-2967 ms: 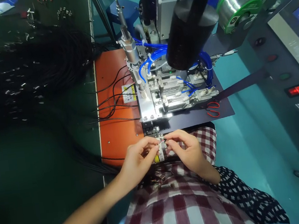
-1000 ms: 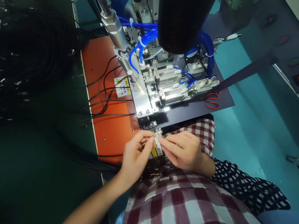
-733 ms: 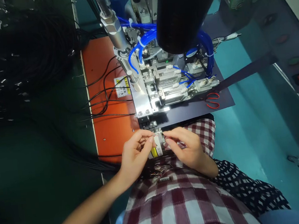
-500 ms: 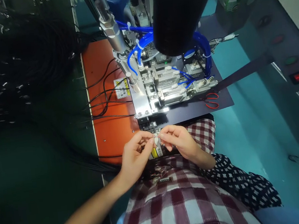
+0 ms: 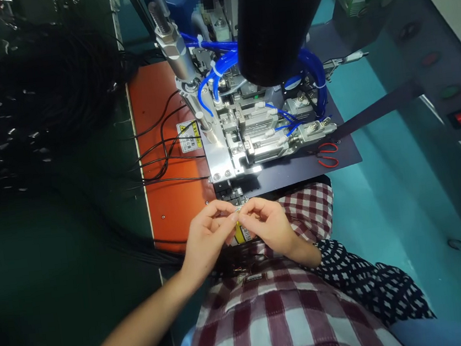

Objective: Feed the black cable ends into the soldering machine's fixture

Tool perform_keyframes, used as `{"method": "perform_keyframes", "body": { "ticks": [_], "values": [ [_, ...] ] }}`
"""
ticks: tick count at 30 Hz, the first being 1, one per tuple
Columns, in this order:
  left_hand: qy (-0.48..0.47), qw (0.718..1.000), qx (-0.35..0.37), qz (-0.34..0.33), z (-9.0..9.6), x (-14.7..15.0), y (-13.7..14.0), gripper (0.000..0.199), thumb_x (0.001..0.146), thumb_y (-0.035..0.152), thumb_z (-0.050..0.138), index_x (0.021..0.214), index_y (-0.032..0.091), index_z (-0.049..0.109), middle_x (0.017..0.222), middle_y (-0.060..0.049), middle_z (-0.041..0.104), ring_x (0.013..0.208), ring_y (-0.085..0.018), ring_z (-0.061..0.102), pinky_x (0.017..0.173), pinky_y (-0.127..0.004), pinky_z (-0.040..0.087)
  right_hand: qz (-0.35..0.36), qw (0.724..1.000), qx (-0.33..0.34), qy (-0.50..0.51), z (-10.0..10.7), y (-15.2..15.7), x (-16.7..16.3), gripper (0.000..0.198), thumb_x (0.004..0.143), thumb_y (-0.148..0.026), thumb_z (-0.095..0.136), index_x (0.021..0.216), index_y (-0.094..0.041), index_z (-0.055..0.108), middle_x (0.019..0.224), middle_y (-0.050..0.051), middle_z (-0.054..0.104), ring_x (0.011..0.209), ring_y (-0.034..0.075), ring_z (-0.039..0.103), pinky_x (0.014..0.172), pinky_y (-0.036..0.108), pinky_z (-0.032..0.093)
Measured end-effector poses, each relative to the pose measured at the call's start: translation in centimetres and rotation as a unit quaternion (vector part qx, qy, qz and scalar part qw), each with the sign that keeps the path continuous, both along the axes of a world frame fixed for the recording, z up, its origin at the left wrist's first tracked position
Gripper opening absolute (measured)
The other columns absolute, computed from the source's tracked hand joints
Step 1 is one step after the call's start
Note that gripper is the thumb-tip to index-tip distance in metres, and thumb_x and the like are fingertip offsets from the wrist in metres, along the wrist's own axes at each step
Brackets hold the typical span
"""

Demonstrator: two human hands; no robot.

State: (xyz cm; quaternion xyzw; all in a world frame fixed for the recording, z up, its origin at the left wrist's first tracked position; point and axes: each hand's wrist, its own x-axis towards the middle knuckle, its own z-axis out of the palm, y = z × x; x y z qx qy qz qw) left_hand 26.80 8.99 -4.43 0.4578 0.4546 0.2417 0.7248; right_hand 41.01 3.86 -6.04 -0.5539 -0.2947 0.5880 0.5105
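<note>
My left hand (image 5: 205, 236) and my right hand (image 5: 273, 228) meet at the front of a metal machine (image 5: 219, 160), just above my lap. Thumb and forefinger of each are pinched together, and the fingertips almost touch. Between them shows a tiny pale, thin piece (image 5: 238, 208), too small to name and mostly covered by the fingers. Right behind the fingertips is the machine's small front fixture (image 5: 239, 192). A yellow and white label (image 5: 243, 234) is partly visible below the hands.
Black cables (image 5: 164, 147) cross the orange plate (image 5: 176, 207) on the left, from a large dark bundle (image 5: 59, 92). Red-handled scissors (image 5: 328, 162) lie on the grey plate to the right. A black cylinder (image 5: 276, 29) hangs overhead. Blue air tubes (image 5: 226, 62) loop over the machine.
My right hand has moved slightly left, closing the gap to the left fingertips. My left hand stays almost in place, still pinched.
</note>
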Motion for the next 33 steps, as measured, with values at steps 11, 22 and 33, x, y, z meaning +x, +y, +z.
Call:
{"method": "perform_keyframes", "body": {
  "ticks": [11, 22, 33],
  "values": [
    [-0.039, 0.995, -0.068, 0.059, 0.2, 0.8, -0.4, 0.014, 0.081, 0.024, 0.068, 0.075, 0.015, 0.06, 0.053, 0.007, 0.044, 0.044, -0.003, 0.038, 0.048, -0.018, 0.026, -0.021, 0.987, 0.07, -0.141, -0.6, -0.8, -1.1, 0.013, 0.08, -0.019, 0.06, 0.068, -0.018, 0.059, 0.062, -0.003, 0.058, 0.052, 0.008, 0.048, 0.051, 0.021, 0.04],
    [0.008, 0.998, -0.055, 0.035, -0.3, 0.1, -0.4, 0.02, 0.08, 0.032, 0.072, 0.081, 0.015, 0.062, 0.047, 0.009, 0.037, 0.044, -0.002, 0.028, 0.044, -0.016, 0.019, 0.002, 0.989, 0.05, -0.142, -0.6, -0.9, 0.8, 0.009, 0.081, -0.024, 0.064, 0.077, -0.016, 0.065, 0.067, 0.0, 0.063, 0.058, 0.01, 0.052, 0.053, 0.022, 0.041],
    [-0.027, 0.998, -0.04, 0.034, -0.3, 0.3, -0.2, 0.014, 0.081, 0.026, 0.071, 0.082, 0.016, 0.061, 0.054, 0.007, 0.041, 0.047, -0.004, 0.033, 0.047, -0.018, 0.022, -0.004, 0.999, 0.018, -0.042, -0.7, -0.5, -0.6, 0.015, 0.08, -0.027, 0.065, 0.07, -0.016, 0.062, 0.057, -0.003, 0.054, 0.048, 0.007, 0.044, 0.046, 0.021, 0.033]
  ]
}}
